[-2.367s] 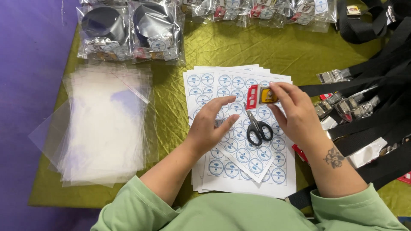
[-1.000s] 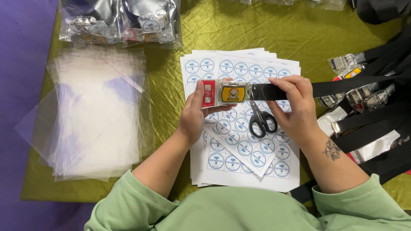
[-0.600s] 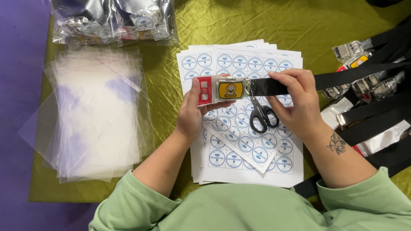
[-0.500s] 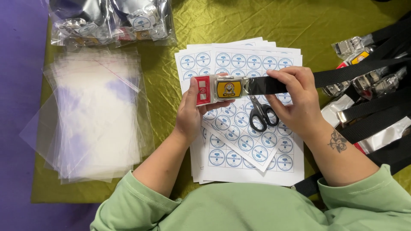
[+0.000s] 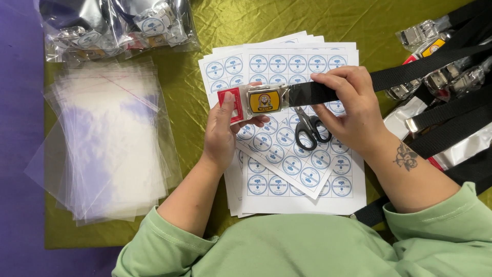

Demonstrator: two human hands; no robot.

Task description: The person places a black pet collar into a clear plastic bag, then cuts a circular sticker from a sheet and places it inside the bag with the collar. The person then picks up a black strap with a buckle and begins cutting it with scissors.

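Holding buckle and strap over sticker sheets

Left hand (image 5: 221,132) has its grip closed on the metal buckle (image 5: 259,100) with yellow badge and red tag. Right hand (image 5: 351,110) pinches the black strap (image 5: 312,93) just beside it. Both sit above the sticker sheets (image 5: 287,169); scissors (image 5: 310,128) lie beneath. Clear bags (image 5: 110,143) lie left on the desk (image 5: 189,110).

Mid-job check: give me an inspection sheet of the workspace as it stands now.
Surface: olive cloth over purple.
Job's things: buckle with red tab, on black strap.
Clutter: sticker sheets, scissors, clear bags, packed bags, spare straps and buckles.
Hands: left hand grips the buckle's red end; right hand pinches the strap.
Cables: nothing seen.
Surroundings: green sleeves.
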